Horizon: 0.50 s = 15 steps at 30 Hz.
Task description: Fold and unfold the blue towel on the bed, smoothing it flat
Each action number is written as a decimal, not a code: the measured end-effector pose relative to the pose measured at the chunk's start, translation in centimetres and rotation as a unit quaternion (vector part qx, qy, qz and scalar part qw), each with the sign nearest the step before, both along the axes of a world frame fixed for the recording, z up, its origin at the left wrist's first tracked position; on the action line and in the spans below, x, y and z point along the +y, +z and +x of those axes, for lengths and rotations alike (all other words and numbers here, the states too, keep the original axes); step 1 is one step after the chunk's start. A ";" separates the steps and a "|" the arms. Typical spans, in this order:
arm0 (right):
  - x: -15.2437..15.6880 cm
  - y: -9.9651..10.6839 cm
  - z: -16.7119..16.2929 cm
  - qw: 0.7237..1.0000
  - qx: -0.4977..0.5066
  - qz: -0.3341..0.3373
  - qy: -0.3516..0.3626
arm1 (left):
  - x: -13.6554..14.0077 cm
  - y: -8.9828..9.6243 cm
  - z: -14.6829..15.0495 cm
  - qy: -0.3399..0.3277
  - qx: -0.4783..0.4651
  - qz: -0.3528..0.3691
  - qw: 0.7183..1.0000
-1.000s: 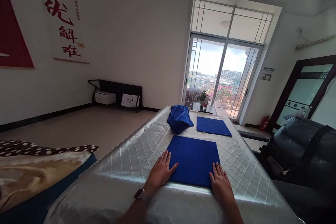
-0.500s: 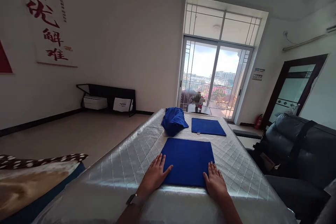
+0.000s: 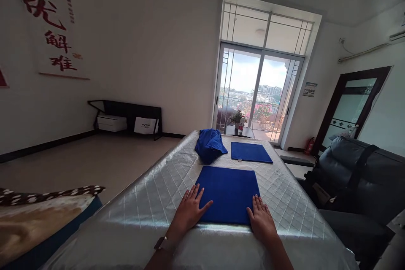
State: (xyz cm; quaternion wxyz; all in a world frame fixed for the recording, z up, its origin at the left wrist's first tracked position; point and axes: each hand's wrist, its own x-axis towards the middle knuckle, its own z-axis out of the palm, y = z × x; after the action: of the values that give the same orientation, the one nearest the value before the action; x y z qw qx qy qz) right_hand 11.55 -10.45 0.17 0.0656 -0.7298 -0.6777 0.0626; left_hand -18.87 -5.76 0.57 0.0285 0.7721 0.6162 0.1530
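A: What does the head view show of the left hand [image 3: 188, 210]?
B: It lies flat, fingers spread, along the left edge of the nearer blue square [image 3: 229, 190], its thumb reaching over the fabric. A watch [image 3: 160, 243] circles that wrist.
A: And the right hand [image 3: 262, 219]?
B: Also flat, fingers stretched out and fairly close together, at the right edge near the bottom corner. Neither is clenched around anything.
A: Where is that square?
B: Flat on the silvery quilted cover [image 3: 148, 206], between the hands.
A: What's beyond it?
B: A crumpled blue cloth [image 3: 209, 145] on the left, and a second blue square [image 3: 251, 152] beside it, lying flat.
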 end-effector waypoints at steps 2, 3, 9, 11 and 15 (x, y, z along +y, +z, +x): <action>0.0 0.0 0.0 1.000 -0.002 0.001 0.002 | 0.0 0.0 0.0 -0.004 -0.003 -0.002 1.000; 0.1 -0.1 0.0 1.000 -0.004 0.000 0.002 | 0.0 -0.1 -0.1 -0.006 -0.005 -0.002 1.000; 0.3 -0.5 0.2 1.000 -0.004 0.005 0.003 | 0.7 -1.3 -0.2 -0.002 -0.018 -0.012 1.000; 0.4 -0.7 0.3 1.000 0.003 0.004 0.002 | 0.7 -1.3 -0.3 0.001 -0.020 -0.017 1.000; 0.5 -0.8 0.4 1.000 0.005 -0.001 0.000 | 0.7 -1.0 -0.6 -0.020 -0.006 0.005 1.000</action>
State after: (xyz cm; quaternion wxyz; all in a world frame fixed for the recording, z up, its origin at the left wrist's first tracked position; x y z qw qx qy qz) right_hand 11.91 -9.99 -0.63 0.0683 -0.7293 -0.6775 0.0667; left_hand -19.45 -5.07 -0.43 0.0311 0.7835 0.5996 0.1601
